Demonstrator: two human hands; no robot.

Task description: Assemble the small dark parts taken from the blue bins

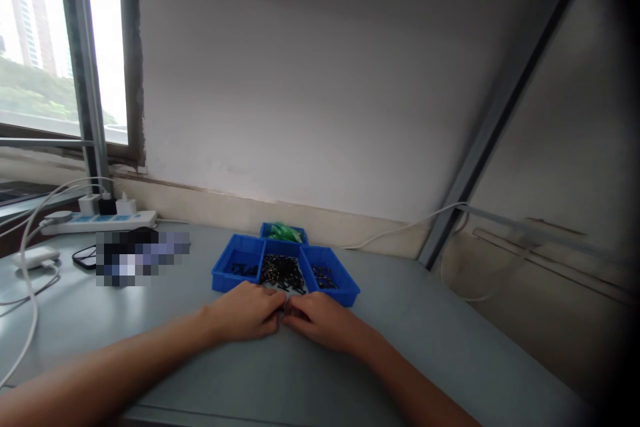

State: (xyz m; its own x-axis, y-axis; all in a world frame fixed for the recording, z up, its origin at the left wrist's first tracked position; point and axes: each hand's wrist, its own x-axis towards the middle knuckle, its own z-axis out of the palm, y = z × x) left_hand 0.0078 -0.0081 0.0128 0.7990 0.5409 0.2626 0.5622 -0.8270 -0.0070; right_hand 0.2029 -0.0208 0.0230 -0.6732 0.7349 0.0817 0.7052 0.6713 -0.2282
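My left hand [247, 312] and my right hand [320, 319] rest on the grey table [150, 340], fingertips meeting just in front of the blue trays. Both hands are curled in a pinch, and what sits between the fingers is too small to make out. The middle blue tray [283, 272] holds a heap of small black parts. The left tray [238, 270] and the right tray [330, 276] each hold a few black parts. Behind them a fourth blue tray [283, 233] holds green pieces.
A white power strip [97, 220] with plugs and white cables lies at the back left under the window. A white device [35, 256] and a dark phone [86, 257] lie near it. A slanted metal frame bar [495, 113] rises at the right.
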